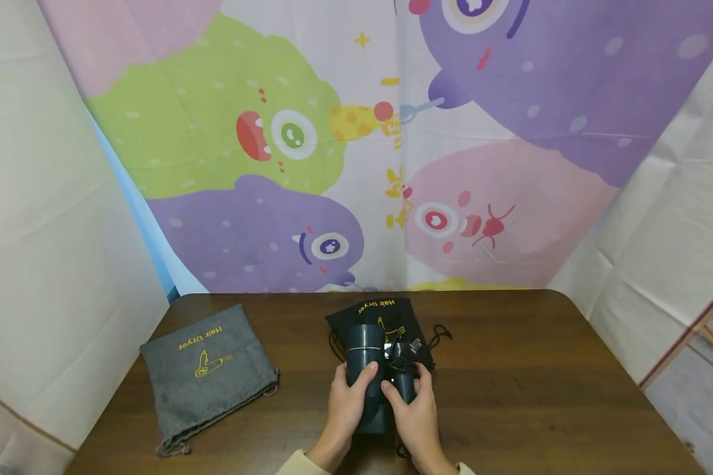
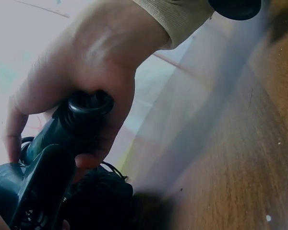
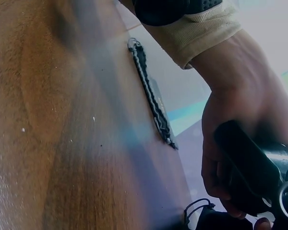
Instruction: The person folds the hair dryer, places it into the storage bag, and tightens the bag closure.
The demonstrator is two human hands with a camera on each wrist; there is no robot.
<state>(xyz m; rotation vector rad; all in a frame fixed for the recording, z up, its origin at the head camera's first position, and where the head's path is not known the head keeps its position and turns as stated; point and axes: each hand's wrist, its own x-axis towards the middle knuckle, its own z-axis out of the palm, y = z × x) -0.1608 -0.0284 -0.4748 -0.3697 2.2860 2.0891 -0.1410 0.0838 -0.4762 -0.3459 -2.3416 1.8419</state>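
Both hands hold a dark teal hair dryer (image 1: 364, 396) above the near middle of the table. Around its thick barrel curls my left hand (image 1: 346, 404), the thumb lying along the top. My right hand (image 1: 417, 410) grips the slimmer handle (image 1: 403, 384), which lies beside the barrel. Black cord and a plug with metal prongs (image 1: 416, 345) sit bunched at the handle's far end. Just beyond the dryer lies a black drawstring pouch (image 1: 405, 313) printed "Hair Dryer", partly covered by it. Both wrist views show dark dryer parts within the fingers, partly hidden by the hands.
A grey drawstring pouch (image 1: 210, 376), also printed "Hair Dryer", lies flat on the left of the brown wooden table (image 1: 529, 389). Behind the table hangs a cartoon curtain (image 1: 380, 264). Pale cloth walls (image 1: 647, 264) stand at both sides.
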